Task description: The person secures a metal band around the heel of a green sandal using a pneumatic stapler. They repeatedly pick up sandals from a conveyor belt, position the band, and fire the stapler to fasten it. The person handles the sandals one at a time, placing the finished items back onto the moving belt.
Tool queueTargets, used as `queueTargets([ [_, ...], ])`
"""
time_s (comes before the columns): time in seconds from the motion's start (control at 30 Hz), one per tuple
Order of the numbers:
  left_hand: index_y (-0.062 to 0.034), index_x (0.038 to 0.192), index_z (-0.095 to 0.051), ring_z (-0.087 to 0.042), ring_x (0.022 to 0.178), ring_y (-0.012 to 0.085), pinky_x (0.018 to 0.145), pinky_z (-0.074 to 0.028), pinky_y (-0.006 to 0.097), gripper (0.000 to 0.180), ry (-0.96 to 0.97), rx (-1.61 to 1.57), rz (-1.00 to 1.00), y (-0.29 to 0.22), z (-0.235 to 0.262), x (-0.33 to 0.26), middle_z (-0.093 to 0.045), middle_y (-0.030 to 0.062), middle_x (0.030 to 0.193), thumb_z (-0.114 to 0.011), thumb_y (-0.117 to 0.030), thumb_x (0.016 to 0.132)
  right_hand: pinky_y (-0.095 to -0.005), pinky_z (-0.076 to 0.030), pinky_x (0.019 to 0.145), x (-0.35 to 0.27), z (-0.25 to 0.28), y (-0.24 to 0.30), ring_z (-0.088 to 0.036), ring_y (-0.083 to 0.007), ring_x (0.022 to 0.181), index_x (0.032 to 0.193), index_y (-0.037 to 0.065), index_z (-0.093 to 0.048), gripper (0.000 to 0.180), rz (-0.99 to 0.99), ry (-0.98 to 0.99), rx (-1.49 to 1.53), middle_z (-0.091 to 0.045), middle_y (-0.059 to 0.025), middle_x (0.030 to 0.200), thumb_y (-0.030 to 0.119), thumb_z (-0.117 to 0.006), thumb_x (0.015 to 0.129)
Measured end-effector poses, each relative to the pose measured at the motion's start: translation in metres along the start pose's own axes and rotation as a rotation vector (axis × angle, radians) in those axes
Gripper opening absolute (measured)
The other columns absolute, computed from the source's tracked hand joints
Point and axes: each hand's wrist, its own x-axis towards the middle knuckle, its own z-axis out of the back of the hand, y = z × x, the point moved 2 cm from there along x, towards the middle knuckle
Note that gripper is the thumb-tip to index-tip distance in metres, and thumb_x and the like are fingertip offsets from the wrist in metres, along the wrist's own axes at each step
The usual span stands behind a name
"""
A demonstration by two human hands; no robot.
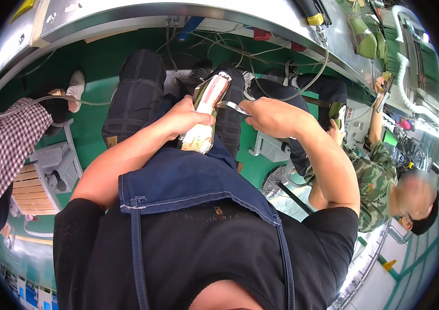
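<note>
Across my lap lies a long green-edged shoe upper [212, 97], its pale underside facing up. My left hand [186, 118] is closed around its middle, with the thumb laid across the pale face. In my right hand [271, 117], the fingers are wrapped round a shiny metal hand tool [235, 107]. The tool's tip meets the right edge of the shoe upper. Its grip end is hidden in my fist, so its exact kind cannot be told. Under the shoe upper is my dark blue apron [178, 181].
A metal workbench [142, 14] runs ahead, with cables [229, 46] hanging beneath. Green shoe uppers [366, 44] stand on it at right. A co-worker in camouflage [377, 191] sits close on my right, holding a green shoe [338, 111]. Another person in a checked garment [7, 139] is at left.
</note>
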Motion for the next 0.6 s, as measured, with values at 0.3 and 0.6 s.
queueTargets([
  [0.3,0.0164,0.135,-0.042,-0.070,0.107,0.0285,0.092,-0.057,0.036,0.079,-0.001,-0.004,0.019,-0.007,-0.001,-0.005,-0.064,0.0261,0.120,-0.085,-0.018,0.078,-0.0521,-0.051,0.077,0.009,-0.004,-0.009,-0.068,-0.0441,0.088,0.118,-0.004,-0.060,0.026,0.108,-0.062,-0.064,-0.069,-0.0242,0.085,0.014,-0.061,0.100],
  [0.6,0.0149,0.135,-0.045,-0.071,0.105,0.0276,0.092,-0.057,0.037,0.075,-0.049,-0.003,0.033,0.007,0.000,0.003,-0.066,0.0240,0.119,-0.084,-0.015,0.078,-0.0512,-0.054,0.082,0.016,0.007,0.009,-0.070,-0.0429,0.097,0.113,-0.006,-0.065,0.022,0.049,0.018,-0.165,-0.072,-0.0252,0.097,0.007,-0.059,0.097],
])
